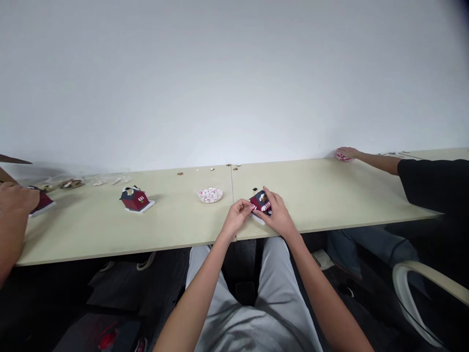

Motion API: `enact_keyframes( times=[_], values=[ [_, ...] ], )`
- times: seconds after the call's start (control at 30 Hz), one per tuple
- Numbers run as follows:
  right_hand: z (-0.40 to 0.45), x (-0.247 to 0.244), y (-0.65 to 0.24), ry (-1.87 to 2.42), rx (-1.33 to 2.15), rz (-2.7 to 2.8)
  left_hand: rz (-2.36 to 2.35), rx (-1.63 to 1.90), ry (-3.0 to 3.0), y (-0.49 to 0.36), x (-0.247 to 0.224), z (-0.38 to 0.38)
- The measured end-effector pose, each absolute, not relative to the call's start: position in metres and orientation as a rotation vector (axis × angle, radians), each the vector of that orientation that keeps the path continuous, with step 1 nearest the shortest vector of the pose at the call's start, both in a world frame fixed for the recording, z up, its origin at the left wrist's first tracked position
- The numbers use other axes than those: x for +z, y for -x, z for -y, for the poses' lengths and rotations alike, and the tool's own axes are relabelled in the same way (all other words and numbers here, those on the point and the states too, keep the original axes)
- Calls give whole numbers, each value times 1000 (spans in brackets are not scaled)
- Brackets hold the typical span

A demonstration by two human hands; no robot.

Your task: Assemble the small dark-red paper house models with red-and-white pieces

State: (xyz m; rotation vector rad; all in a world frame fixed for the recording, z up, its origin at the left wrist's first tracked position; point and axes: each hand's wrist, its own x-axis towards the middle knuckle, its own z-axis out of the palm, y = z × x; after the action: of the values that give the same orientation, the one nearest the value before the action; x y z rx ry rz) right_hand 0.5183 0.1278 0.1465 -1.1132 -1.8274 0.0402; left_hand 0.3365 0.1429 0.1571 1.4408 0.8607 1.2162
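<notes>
A small model house with dark red walls, a dark roof and red-and-white striped trim stands on a white base before me, near the table's front edge. My right hand grips it from the right, with fingers over the roof and the thumb along the front. At the house's left side, my left hand is closed in a pinch. Its fingertips touch the striped trim, and whatever they hold is too small to make out. A white dish of small red-and-white pieces lies to the left, beyond my left hand.
Another model house stands to the left, and a third is by a person's hand at far left. Plastic bags and small brown bits lie along the wall. At right, another person's hand touches a dish.
</notes>
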Motion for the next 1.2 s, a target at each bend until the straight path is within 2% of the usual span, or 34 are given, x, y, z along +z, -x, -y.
enact_keyframes(
  times=[1.2],
  values=[
    [-124,149,-517,1126,58,1829,-876,1199,-1472,-335,155,-144]
  ],
)
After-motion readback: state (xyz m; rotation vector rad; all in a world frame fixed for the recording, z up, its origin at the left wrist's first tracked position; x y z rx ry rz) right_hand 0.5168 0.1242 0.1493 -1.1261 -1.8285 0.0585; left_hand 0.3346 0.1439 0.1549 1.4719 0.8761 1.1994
